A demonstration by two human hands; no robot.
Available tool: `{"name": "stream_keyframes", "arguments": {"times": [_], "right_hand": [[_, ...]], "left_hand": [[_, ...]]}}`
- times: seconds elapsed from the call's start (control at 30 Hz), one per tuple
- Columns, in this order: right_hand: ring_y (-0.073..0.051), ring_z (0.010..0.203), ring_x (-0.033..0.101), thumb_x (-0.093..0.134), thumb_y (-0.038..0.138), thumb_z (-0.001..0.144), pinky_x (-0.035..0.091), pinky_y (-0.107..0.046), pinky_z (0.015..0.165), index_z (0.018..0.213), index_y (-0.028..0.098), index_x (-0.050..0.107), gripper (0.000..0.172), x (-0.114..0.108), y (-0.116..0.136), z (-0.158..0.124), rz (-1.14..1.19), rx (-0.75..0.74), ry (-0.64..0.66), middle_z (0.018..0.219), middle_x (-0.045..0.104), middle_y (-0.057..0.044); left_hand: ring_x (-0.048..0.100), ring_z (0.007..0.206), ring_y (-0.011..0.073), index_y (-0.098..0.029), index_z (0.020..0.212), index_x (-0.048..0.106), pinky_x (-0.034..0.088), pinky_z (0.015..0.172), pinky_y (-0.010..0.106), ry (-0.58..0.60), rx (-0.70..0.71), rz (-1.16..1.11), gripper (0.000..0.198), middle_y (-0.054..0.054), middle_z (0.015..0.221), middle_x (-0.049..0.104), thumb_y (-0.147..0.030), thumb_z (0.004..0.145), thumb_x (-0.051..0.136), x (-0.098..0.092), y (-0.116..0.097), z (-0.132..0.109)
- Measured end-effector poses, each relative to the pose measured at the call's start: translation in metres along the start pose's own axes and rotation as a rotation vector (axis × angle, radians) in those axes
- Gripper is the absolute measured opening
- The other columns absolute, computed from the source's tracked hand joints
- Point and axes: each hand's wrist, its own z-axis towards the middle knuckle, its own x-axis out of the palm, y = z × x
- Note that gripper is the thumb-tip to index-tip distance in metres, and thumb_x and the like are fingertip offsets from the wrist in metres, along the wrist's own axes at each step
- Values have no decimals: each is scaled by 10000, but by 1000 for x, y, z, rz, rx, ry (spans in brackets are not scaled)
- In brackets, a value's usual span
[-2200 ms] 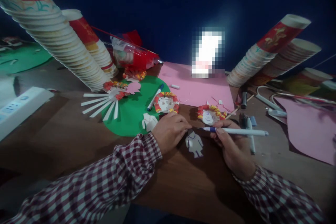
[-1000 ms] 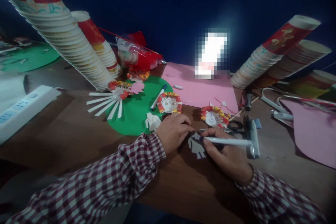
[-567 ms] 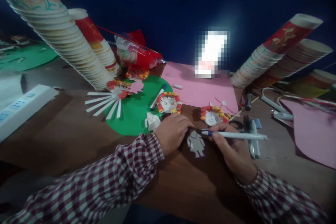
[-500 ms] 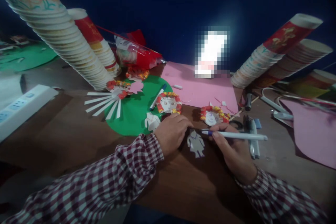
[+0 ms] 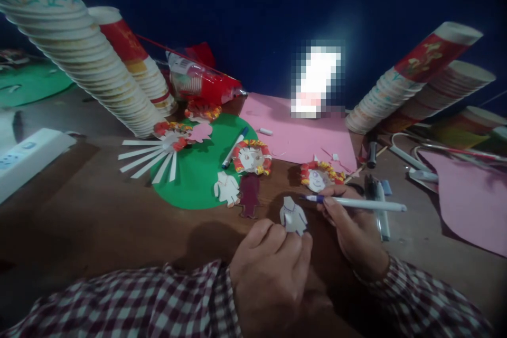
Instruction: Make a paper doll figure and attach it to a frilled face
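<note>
My left hand (image 5: 273, 269) pinches the lower edge of a small white paper body cut-out (image 5: 292, 215) with pen lines on it, lifted slightly off the brown table (image 5: 99, 211). My right hand (image 5: 348, 227) grips a white pen with a blue tip (image 5: 356, 202), its tip just right of the cut-out. Beyond lie two round paper faces ringed in red and yellow, one (image 5: 252, 157) on the green disc (image 5: 194, 174), one (image 5: 320, 175) by my right fingers. A dark maroon body cut-out (image 5: 249, 196) and a white one (image 5: 226, 188) lie under the left face.
Leaning stacks of paper cups stand at far left (image 5: 75, 47) and far right (image 5: 412, 74). Pink paper sheets (image 5: 301, 132) lie behind and at right (image 5: 471, 195). Markers (image 5: 378, 206) lie beside my right hand, another marker (image 5: 234, 147) on the green disc. A white power strip (image 5: 27, 156) sits left.
My left hand pulled back toward me and now pinches the white cut-out from below. That uncovered a maroon cut-out under the left face. The pen hand stayed nearly still.
</note>
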Motion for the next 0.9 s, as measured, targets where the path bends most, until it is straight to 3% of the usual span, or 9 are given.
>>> {"name": "stream_keyframes", "arguments": {"times": [0.13, 0.23, 0.47, 0.77, 0.9], "right_hand": [[-119, 591, 531, 560, 333, 852, 422, -224, 532, 877, 212, 581, 125, 0, 9, -1, -161, -65, 44, 677, 596, 3], [-119, 577, 537, 541, 330, 858, 433, -215, 521, 871, 212, 571, 123, 0, 15, -1, -199, -78, 91, 671, 604, 5], [-117, 522, 528, 520, 289, 854, 430, -203, 460, 862, 213, 559, 85, 1, 21, -2, -323, -124, 186, 643, 595, 13], [-124, 605, 582, 561, 242, 816, 471, -207, 536, 854, 203, 591, 62, 6, 23, 12, -428, -169, 213, 735, 640, -3], [-117, 565, 569, 557, 209, 805, 450, -195, 489, 840, 205, 588, 46, 7, 22, 12, -429, -185, 241, 695, 631, 8]], "left_hand": [[505, 1000, 233, -113, 1079, 595, 241, 1046, 443, 34, 1, 54, 340, 81, 1014, 626, -347, 868, 468, 7, 6, 0], [479, 1093, 208, -131, 1088, 588, 208, 1082, 421, 47, 23, 109, 276, 62, 1079, 619, -269, 883, 466, 11, 5, -1], [564, 895, 163, -134, 1014, 609, 325, 1019, 375, -19, -25, 54, 243, 42, 898, 652, -177, 893, 402, 26, 1, -5], [574, 861, 175, -131, 1092, 586, 293, 1046, 404, -38, -6, 95, 287, 43, 897, 642, -254, 892, 419, 31, 2, -9], [573, 860, 189, -146, 1057, 613, 278, 1052, 407, -46, -9, 89, 264, 26, 883, 649, -247, 885, 440, 29, 3, -7]]}}
